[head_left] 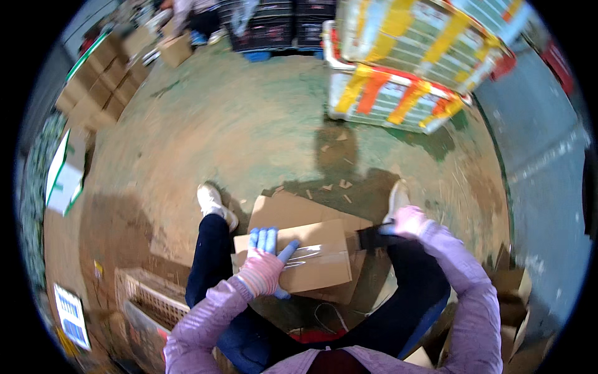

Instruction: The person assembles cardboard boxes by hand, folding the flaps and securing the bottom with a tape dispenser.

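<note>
A small brown cardboard box point(321, 258) lies in front of me with a shiny strip of clear tape across its top. My left hand point(265, 265), in a pink-and-blue glove, rests on the box's left part with fingers spread. Beyond my right knee, my right hand point(408, 223) is closed around a black hand tool point(377, 237), smeared by motion. The tool's front end is beside the right end of the box. Underneath, larger cardboard pieces point(286, 209) stick out past the box.
Stacked brown boxes point(103, 87) stand far left, near a white-and-green carton point(65, 174). A plastic crate point(152, 293) sits by my left leg. Taped white bins point(392, 93) and black crates point(271, 28) stand ahead. Open cartons point(514, 299) are at my right. Another person point(193, 15) crouches far off.
</note>
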### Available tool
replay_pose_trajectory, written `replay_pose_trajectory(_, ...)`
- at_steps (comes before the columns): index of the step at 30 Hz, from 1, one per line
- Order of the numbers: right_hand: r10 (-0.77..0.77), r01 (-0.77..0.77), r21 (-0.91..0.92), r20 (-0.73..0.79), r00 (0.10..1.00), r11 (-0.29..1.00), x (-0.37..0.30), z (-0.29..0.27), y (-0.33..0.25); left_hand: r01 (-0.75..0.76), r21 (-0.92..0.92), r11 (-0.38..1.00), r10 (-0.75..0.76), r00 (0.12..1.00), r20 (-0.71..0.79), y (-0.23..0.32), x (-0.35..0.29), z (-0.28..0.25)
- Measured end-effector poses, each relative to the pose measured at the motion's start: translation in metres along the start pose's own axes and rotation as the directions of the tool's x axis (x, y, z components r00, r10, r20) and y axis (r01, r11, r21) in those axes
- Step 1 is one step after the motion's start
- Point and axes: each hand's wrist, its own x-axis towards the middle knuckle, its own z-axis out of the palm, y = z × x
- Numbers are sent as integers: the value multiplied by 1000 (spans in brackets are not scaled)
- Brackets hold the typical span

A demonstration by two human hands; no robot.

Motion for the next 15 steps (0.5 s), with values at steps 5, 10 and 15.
replay_pose_trajectory(5,-3,-1,32,112,994,999,42,-4,-36,-45,45,998,48,997,-68,9,10,-9)
replay_pose_trajectory(10,177,-175,69,-24,984,982,63,44,-16,-73,43,996,78,989,-129,5,3,6)
replay_pose_trajectory(15,451,-355,428,-146,880,831,70,103,-46,-89,46,995,95,984,-148,4,7,10)
